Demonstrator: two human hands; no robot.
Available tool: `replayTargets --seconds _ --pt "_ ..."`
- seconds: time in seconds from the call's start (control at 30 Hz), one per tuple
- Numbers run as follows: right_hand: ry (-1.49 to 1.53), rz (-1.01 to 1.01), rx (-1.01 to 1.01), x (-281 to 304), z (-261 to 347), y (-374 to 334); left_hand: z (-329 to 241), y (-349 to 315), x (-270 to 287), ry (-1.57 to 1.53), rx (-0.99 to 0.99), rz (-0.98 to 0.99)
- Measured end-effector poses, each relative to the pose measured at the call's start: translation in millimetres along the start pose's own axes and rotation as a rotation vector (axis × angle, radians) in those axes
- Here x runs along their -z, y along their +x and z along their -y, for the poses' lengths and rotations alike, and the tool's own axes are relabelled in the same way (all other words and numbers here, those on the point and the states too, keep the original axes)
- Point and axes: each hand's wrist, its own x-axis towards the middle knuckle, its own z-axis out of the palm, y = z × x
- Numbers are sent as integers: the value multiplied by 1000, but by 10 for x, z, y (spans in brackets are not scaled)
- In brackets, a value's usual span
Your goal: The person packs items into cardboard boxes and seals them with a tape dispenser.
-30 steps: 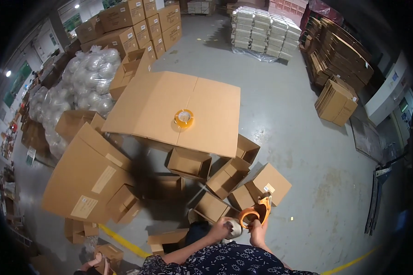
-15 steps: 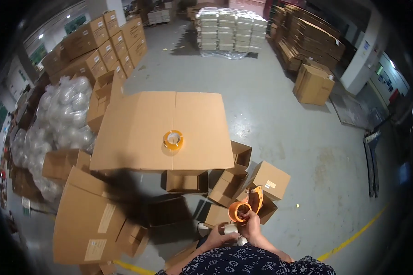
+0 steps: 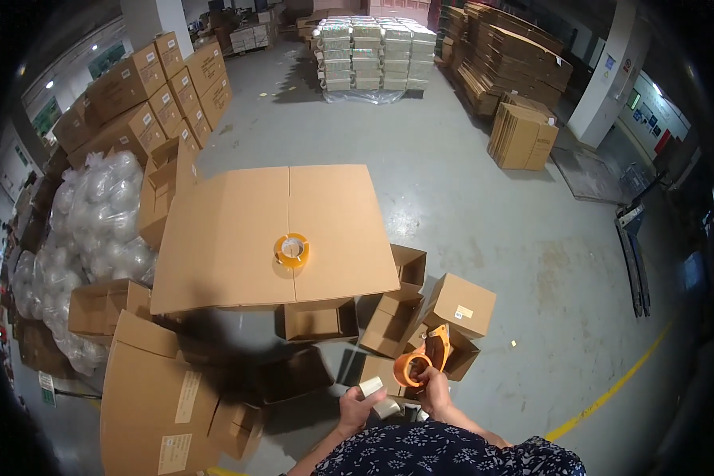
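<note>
My right hand [image 3: 434,394] is closed on an orange tape dispenser [image 3: 439,343], its fingers at the round orange hub and its head pointing away from me. To its left, my left hand [image 3: 357,409] is closed on a small whitish piece [image 3: 370,386] that looks like a short roll; its exact kind is unclear. A second pale piece [image 3: 386,408] shows just below that, between my hands, partly hidden by my fingers. Farther off, a roll of amber tape [image 3: 292,250] lies flat on a large cardboard sheet [image 3: 222,230].
Open cardboard boxes [image 3: 319,323] stand around my feet, with a closed box [image 3: 464,305] at the right. Bags of clear plastic items [image 3: 107,206] and stacked cartons [image 3: 127,87] fill the left. Beyond are a wrapped pallet [image 3: 373,59], flattened cardboard [image 3: 508,59] and a pallet jack [image 3: 631,254].
My left hand has moved left, away from my right hand, with the whitish piece in it. The right hand still holds the dispenser, and the view has shifted slightly.
</note>
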Motion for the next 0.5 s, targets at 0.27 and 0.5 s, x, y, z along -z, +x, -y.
replayTargets --seconds 0.27,0.5 --pt "-123 24 -44 86 83 -83 677 180 394 800 234 250" --pt "4 13 -205 451 46 -75 1354 1382 1299 6 939 378"
